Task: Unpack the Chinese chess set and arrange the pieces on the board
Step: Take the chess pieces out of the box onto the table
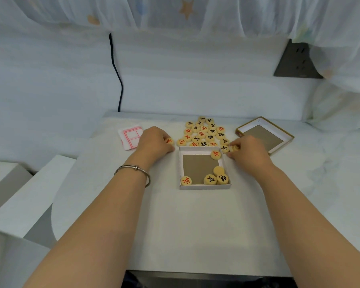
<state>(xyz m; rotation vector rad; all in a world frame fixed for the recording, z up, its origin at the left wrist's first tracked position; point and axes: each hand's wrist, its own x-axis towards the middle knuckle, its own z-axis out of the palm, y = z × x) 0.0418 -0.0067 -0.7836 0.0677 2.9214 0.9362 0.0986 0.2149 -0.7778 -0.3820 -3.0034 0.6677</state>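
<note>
A shallow white box tray (180, 169) with a brown floor sits mid-table and holds several round wooden chess pieces, one red-marked (186, 180) in its near left corner. Just beyond it lies a pile of pieces (205, 133) with red and black characters. My left hand (154, 142) rests left of the pile, fingers closed on a red-marked piece (169, 140). My right hand (247, 151) is at the tray's far right corner, pinching a pale piece (235, 148). The folded paper board (131, 137), white with red lines, lies at the far left.
The box lid (280, 145) lies upside down at the far right of the white table (175, 225). A black cable (117, 75) hangs down the wall behind. A dark socket plate (295, 61) is on the wall at right. White blocks stand at the left.
</note>
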